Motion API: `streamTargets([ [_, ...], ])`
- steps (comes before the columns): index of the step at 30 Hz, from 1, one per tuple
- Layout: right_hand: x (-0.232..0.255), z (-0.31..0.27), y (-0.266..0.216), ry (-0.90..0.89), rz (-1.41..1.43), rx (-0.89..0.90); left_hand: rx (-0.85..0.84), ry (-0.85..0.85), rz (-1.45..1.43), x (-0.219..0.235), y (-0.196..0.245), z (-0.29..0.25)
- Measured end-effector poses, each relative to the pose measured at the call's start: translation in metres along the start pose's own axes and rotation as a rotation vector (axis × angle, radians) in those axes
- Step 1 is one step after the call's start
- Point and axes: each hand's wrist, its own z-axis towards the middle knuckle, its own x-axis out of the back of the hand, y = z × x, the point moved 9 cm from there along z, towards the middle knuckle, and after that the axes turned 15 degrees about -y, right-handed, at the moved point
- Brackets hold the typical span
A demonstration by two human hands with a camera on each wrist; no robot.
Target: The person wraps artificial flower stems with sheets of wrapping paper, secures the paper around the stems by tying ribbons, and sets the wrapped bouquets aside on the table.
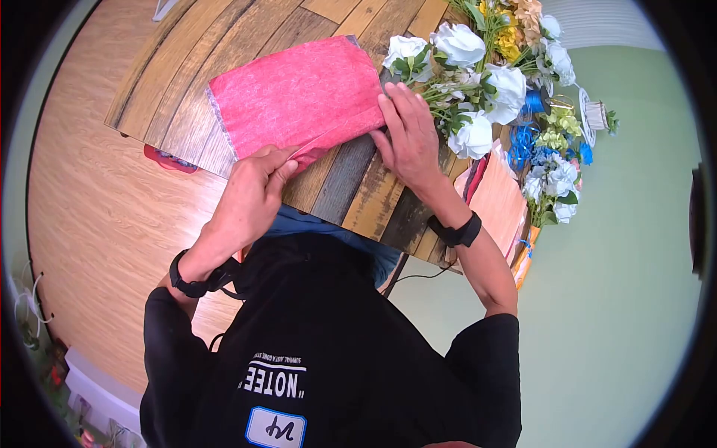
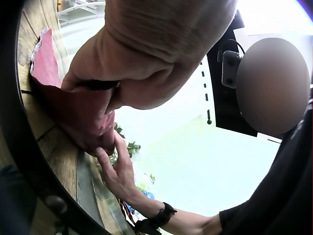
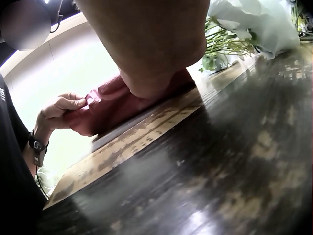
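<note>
In the head view a pink-red sheet of wrapping paper [image 1: 299, 89] lies on the wooden tabletop, with a greyish layer showing along its left edge and far right corner. My left hand [image 1: 250, 190] pinches its near edge between thumb and fingers, and the paper is bunched and lifted there. The left wrist view shows this raised fold of paper [image 2: 78, 110] under the hand. At the right end of the sheet, my right hand [image 1: 409, 138] rests with fairly straight fingers on the edge, thumb at the near corner. Its fingertips are hidden in the right wrist view.
White artificial roses [image 1: 459, 45] lie just beyond my right hand. Further right are blue ribbon [image 1: 523, 142], a small flower bunch [image 1: 556, 183] and a stack of peach paper [image 1: 499, 194]. The table's near edge runs close to my body.
</note>
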Motion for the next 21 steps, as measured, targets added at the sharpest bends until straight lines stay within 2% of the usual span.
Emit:
streamTargets([
  [2, -0.001, 0.003, -0.004, -0.02, -0.022, -0.003, 0.001, -0.009, 0.021, 0.001, 0.002, 0.001],
  [5, 0.003, 0.005, -0.02, 0.052, -0.056, 0.067, -0.006, 0.007, 0.052, 0.003, 0.006, 0.0],
  [12, -0.015, 0.012, -0.026, -0.029, 0.002, 0.21, 0.007, 0.017, -0.008, -0.004, 0.007, -0.006],
  [14, -0.013, 0.013, -0.029, -0.005, -0.037, 0.285, -0.059, 0.03, 0.03, -0.008, 0.008, -0.007],
  [21, -0.028, 0.018, -0.02, -0.11, -0.025, 0.356, -0.026, -0.016, 0.028, -0.014, 0.001, -0.005],
])
